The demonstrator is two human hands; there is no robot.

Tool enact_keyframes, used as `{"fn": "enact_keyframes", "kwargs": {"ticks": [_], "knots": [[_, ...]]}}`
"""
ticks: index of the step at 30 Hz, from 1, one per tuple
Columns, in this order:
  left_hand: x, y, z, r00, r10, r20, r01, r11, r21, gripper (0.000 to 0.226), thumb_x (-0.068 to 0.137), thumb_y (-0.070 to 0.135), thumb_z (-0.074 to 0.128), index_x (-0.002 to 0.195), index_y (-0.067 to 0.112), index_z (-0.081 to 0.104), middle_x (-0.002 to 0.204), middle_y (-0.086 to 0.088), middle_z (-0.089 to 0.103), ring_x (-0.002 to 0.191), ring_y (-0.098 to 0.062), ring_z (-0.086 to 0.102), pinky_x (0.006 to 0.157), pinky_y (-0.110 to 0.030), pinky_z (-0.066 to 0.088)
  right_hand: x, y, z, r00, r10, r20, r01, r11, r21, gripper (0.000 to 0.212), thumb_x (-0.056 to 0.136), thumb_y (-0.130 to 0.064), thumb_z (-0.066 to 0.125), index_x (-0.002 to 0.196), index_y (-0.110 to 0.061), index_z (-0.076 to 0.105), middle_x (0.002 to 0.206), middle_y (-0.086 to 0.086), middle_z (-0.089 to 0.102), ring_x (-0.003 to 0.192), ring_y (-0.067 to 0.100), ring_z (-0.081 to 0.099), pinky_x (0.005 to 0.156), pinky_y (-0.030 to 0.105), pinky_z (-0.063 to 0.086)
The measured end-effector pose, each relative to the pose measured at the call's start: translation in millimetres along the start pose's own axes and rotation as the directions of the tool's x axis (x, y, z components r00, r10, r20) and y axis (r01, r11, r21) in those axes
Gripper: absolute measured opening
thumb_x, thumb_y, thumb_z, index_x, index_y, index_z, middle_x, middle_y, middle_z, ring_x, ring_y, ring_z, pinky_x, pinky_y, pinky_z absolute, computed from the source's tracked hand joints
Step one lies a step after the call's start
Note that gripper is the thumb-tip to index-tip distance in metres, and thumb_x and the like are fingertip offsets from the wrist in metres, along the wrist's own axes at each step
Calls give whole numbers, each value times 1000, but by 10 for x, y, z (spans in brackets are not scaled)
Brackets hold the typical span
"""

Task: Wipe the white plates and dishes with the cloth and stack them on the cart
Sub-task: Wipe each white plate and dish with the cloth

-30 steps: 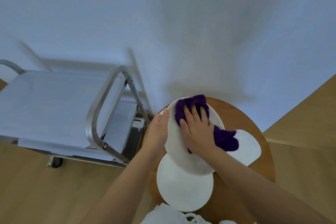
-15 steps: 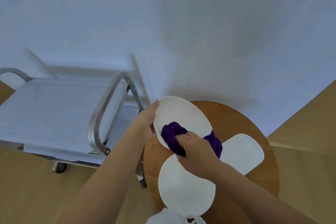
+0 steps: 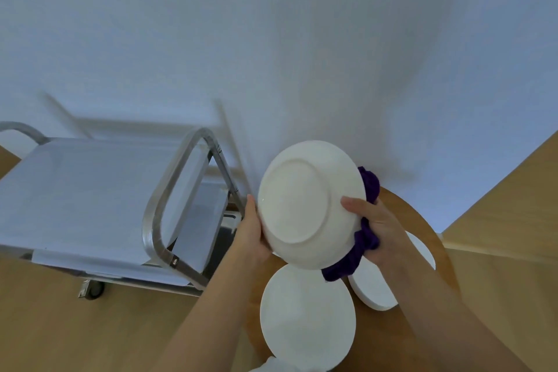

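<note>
I hold a round white plate (image 3: 305,205) up in the air with its underside facing me. My left hand (image 3: 252,232) grips its left rim. My right hand (image 3: 374,226) grips the right rim, thumb on the underside, with the purple cloth (image 3: 359,244) bunched behind the plate. Below, on the round wooden table (image 3: 422,220), lie another round white plate (image 3: 306,317) and a rounded oblong white dish (image 3: 374,287), partly hidden by my right arm. The steel cart (image 3: 178,190) stands to the left with a white-covered top shelf (image 3: 81,190) that carries nothing.
A pale wall fills the upper view behind the table and cart. The floor is light wood. The cart's castor wheel (image 3: 95,288) shows at the lower left. A white garment edge (image 3: 271,365) sits at the bottom of the frame.
The plate has been turned over, so its underside now faces me. The cloth went from the plate's upper face to behind it, and both hands now hold the rims.
</note>
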State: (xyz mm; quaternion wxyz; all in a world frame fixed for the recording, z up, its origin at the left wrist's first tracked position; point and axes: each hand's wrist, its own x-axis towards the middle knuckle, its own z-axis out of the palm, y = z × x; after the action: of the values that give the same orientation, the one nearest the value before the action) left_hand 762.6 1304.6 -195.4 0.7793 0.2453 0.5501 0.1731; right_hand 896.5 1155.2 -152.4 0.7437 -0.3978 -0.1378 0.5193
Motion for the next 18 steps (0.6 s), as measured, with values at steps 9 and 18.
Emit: {"fn": "enact_keyframes", "kwargs": {"ticks": [9,18], "knots": [[-53,256,-82,886,410,-216,-370,906,204,36,97,45,43,89,14,60,73,0,59,70,-17,55,57,-30,45,-16,109,-122,842,-244,-482,-63,842,-536,27,83,-44,64,95,-20,59,83,2,67,76,19,64,61,28,50],[-343,243,235,608,790,78,-667,454,591,51,99,35,44,54,17,30,50,3,30,48,-14,28,52,-28,25,289,67,771,860,-510,-32,264,497,-827,29,84,-36,37,104,-21,53,105,3,58,102,19,52,91,39,40]]}}
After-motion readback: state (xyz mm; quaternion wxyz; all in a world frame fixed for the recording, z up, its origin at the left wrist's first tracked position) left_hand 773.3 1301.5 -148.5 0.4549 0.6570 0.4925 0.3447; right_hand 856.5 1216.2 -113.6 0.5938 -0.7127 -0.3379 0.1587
